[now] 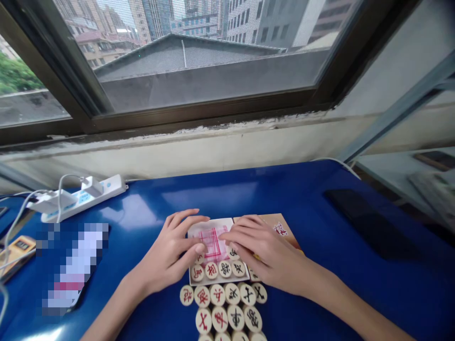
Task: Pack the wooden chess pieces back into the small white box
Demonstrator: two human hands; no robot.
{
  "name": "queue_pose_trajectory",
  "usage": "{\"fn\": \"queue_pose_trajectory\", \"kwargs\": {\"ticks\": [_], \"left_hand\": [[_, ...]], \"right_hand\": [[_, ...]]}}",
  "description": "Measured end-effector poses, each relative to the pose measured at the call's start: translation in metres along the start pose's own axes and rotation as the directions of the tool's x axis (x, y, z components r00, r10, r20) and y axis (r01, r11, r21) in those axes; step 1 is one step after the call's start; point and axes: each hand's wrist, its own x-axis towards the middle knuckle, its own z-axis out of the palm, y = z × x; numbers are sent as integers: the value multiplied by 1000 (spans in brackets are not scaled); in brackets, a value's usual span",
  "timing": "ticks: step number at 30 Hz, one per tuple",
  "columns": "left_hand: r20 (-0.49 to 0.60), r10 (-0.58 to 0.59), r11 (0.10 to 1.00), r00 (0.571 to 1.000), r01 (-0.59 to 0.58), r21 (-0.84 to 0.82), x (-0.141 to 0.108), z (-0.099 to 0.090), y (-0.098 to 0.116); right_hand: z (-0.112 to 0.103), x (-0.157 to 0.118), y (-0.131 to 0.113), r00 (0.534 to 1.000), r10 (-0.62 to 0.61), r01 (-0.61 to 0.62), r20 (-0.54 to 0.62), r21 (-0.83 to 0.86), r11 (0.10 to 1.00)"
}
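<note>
A white open box [219, 279] lies on the blue table, with a folded pink-and-white sheet [213, 244] and several round Chinese chess pieces [225, 269] inside. My left hand [179, 246] is over the box's left side, fingers spread, thumb by a piece partly hidden beneath it. Over the right side is my right hand [254, 241], its fingers close together and bent at a black-marked piece [232, 252] and the sheet's edge. Below the box, rows of stacked pieces [219, 318] with red and black characters stand on the table.
A tan box lid [284, 229] lies partly under my right hand. On the left are a phone [76, 270], a white power strip [85, 196] with cables, and a small yellow-brown box [17, 251]. A dark flat object [369, 222] lies at the right.
</note>
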Motion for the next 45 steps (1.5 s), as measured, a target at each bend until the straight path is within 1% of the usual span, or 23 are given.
{"fn": "queue_pose_trajectory", "kwargs": {"ticks": [2, 4, 6, 7, 9, 10, 11, 12, 14, 17, 20, 24, 28, 31, 34, 37, 40, 42, 44, 45], "left_hand": [[-3, -4, 1000, 1000, 4, 8, 0, 0, 0], [-35, -16, 1000, 999, 16, 17, 0, 1, 0], [-109, -35, 999, 993, 39, 36, 0, 2, -1], [-166, -53, 997, 985, 62, 50, 0, 2, -3], [-291, -122, 985, 949, 152, 83, 0, 4, -6], [-338, -175, 972, 925, 216, 89, 0, 5, -8], [-360, -231, 957, 904, 279, 85, 0, 6, -10], [-357, -286, 941, 889, 331, 70, 0, 7, -12], [-293, -378, 916, 878, 401, 22, 0, 9, -15], [-192, -422, 906, 886, 421, -48, 0, 11, -16], [-148, -418, 908, 896, 407, -104, 0, 13, -14], [-139, -403, 911, 904, 382, -155, 2, 13, -14], [-155, -358, 930, 921, 336, -152, 4, 11, -13], [-153, -346, 935, 926, 326, -139, 3, 10, -11], [-168, -340, 939, 925, 322, -123, 3, 10, -11], [-219, -320, 948, 922, 310, -80, 2, 6, -13], [-281, -252, 961, 926, 274, 40, 0, 0, -10], [-350, -169, 968, 921, 223, 118, -7, -4, 0], [-437, -102, 968, 894, 191, 165, -18, -2, 15], [-472, -85, 966, 877, 189, 176, -25, 0, 24]], "right_hand": [[0, 1, 0, 999, -3, 2, -35, -6, 1000], [0, 1, 1, 995, -5, 4, -95, -12, 1000], [0, 1, 4, 984, 1, -10, -176, -50, 999], [0, 1, 6, 976, 15, -34, -217, -82, 996], [1, 0, 10, 957, 68, -114, -282, -150, 982], [2, 0, 12, 948, 100, -158, -304, -175, 972], [4, -1, 15, 941, 127, -194, -313, -192, 962], [6, -2, 17, 939, 145, -216, -312, -205, 955], [10, -3, 21, 945, 160, -229, -284, -229, 946], [16, -4, 22, 960, 175, -228, -219, -246, 942], [20, -4, 20, 962, 199, -241, -187, -242, 940], [21, -3, 17, 954, 212, -266, -213, -267, 926], [19, -1, 13, 951, 213, -271, -226, -270, 924], [18, -1, 10, 951, 202, -264, -233, -272, 925], [16, -1, 8, 936, 187, -274, -298, -285, 918], [9, -1, 5, 907, 159, -278, -390, -269, 922], [0, -5, -5, 877, 92, -227, -471, -237, 944], [-2, -15, -15, 857, 48, -190, -512, -228, 955], [3, -32, -26, 845, 19, -160, -535, -219, 962], [9, -43, -32, 852, 21, -149, -523, -204, 967]]}}
